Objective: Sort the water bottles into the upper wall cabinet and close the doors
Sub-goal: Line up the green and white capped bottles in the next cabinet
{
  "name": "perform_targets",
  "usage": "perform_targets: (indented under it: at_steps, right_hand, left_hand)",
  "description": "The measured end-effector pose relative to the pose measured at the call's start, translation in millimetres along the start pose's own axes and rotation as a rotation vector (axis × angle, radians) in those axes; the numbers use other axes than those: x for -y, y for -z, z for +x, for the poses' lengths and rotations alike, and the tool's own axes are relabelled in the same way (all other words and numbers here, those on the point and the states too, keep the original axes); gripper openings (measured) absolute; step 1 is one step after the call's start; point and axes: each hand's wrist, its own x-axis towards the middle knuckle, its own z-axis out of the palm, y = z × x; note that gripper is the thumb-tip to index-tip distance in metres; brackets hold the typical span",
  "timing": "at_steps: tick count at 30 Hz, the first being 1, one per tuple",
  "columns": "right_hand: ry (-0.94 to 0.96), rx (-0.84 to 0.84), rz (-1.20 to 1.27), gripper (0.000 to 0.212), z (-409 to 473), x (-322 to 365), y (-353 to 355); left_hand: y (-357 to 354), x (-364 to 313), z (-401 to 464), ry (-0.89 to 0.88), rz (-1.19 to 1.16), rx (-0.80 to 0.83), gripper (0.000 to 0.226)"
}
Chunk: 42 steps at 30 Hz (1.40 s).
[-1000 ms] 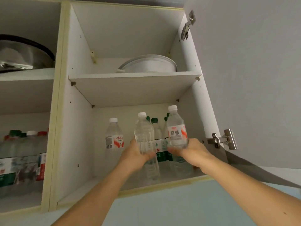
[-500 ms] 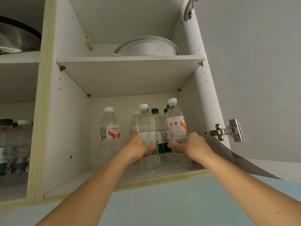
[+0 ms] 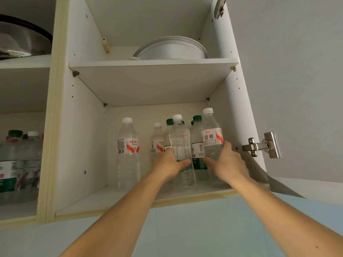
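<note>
In the middle of the frame, inside the white cabinet (image 3: 81,138) with its door (image 3: 297,71) open at the right, the left hand (image 3: 171,165) grips a clear bottle (image 3: 180,143) and the right hand (image 3: 225,163) grips a red-label bottle (image 3: 211,138), both on the bottom shelf (image 3: 96,201).

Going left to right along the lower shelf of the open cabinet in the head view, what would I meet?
Red-label bottle standing alone → left hand gripping a label-less bottle → green-cap bottle → right hand gripping a red-label bottle → door hinge.
</note>
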Motion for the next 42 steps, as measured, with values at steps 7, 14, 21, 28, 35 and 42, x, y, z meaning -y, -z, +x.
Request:
perform_targets:
  at_steps: [7, 14, 21, 28, 35, 42]
  right_hand:
    - [0.034, 0.072, -0.088, 0.075, 1, -4, 1]
    - [0.037, 0.067, -0.128, 0.091, 6, -16, -6]
    - [0.083, 0.035, -0.123, 0.094, 4, -17, -3]
    - [0.090, 0.043, -0.071, 0.090, 0, -16, 1]
    - [0.254, -0.129, -0.017, 0.070, -12, -7, 5]
    - [0.755, -0.128, 0.091, 0.053, -40, 50, -27]
  left_hand:
    - [-14, -2, 14, 0.025, 0.008, 0.013, 0.044]
    - [-27, -4, 31, 0.048, 0.019, 0.029, 0.047]
    - [-36, -8, 29, 0.024, 0.094, -0.016, 0.035]
    - [-18, -9, 3, -0.089, 0.230, -0.259, 0.031]
    - [58, 13, -29, -0.293, 0.420, -0.604, 0.040]
    - [106, 57, -33, 0.037, 0.427, -0.490, 0.113]
